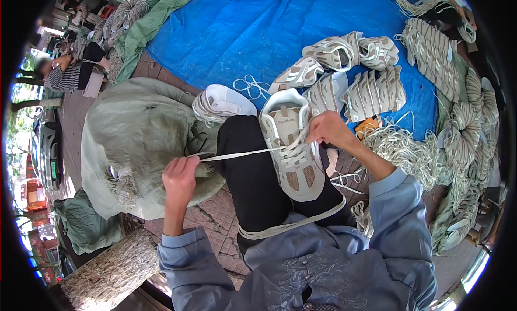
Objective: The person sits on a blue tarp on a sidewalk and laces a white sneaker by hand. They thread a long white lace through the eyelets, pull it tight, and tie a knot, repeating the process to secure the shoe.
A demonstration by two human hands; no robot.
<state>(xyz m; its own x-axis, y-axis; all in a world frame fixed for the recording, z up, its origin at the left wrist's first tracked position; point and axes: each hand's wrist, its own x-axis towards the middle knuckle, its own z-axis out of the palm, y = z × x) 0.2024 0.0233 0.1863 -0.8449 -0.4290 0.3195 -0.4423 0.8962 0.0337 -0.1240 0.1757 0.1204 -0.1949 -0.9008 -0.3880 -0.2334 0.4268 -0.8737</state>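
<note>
Lap: black fabric trousers (242,177), bearing the beige-and-white mesh sneaker (288,130), toe nearest.
Left hand (180,177): grasping the flat cream fabric lace (242,154), taut.
Right hand (329,129): pinching at the sneaker's right edge, exact hold unclear.
Pull: best steady and untwisted, 2 sides evened.

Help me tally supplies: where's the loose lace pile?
In the head view, the lace pile lies right of the right forearm, by the blue tarp.
</note>
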